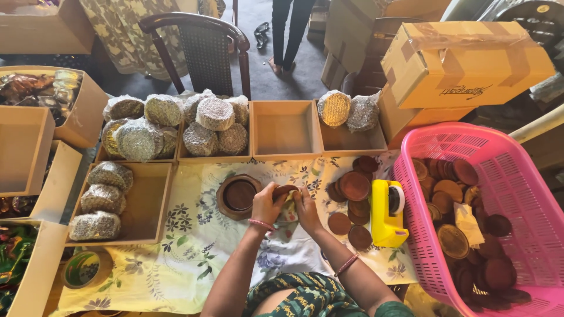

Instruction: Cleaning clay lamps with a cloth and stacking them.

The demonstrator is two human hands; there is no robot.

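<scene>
Floral cloth (pixel 194 246) covers the worktable, and at its middle both hands meet over one small brown wooden disc (pixel 285 190). Left hand (pixel 268 203) grips the disc's near edge with curled fingers, while the right hand (pixel 306 206) presses a pale rag (pixel 288 212) against it, fingers closed on the cloth. Just left of the hands sits a round wooden holder (pixel 238 196) with a scalloped rim. To the right lie more brown discs (pixel 350 205), some stacked, beside a yellow tape dispenser (pixel 388 212). Further right, a pink plastic basket (pixel 517 170) holds many more such discs. Behind the hands, open wooden trays (pixel 286 132) line the table's far side, several filled with round bundles in netted wrap (pixel 214 114). Brown cartons (pixel 464 61) and a dark wooden chair (pixel 202 47) stand beyond.
</scene>
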